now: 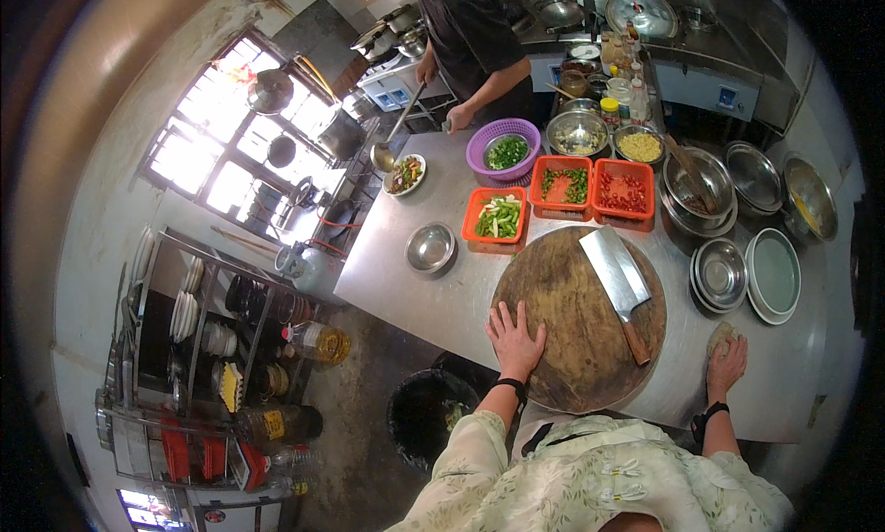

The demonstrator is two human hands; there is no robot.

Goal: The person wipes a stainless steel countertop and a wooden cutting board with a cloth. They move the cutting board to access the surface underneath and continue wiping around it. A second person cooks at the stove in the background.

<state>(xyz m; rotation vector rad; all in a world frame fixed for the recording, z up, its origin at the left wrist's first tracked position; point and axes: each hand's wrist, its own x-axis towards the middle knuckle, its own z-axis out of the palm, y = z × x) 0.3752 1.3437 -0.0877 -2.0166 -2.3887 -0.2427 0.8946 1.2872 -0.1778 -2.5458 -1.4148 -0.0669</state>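
Note:
My left hand [515, 342] lies with fingers spread on the left edge of a round wooden chopping block [553, 297]. On the block's right side rests a Chinese cleaver [614, 268], its wooden handle towards me and untouched. At the right, my right hand [727, 366] is closed over a crumpled tan cloth or sponge [723, 335] on the steel table. Beyond the block stand an orange basket of cut green peppers [499, 217], one of chopped green chillies [563, 186] and one of chopped red chillies [623, 192].
Another person [477, 55] across the steel table [387, 255] holds a ladle [382, 155] near a plate of food [405, 176]. An empty steel bowl [430, 248] stands left; stacked steel bowls [720, 273] and an oval dish [773, 273] stand right. A bin [429, 414] is on the floor.

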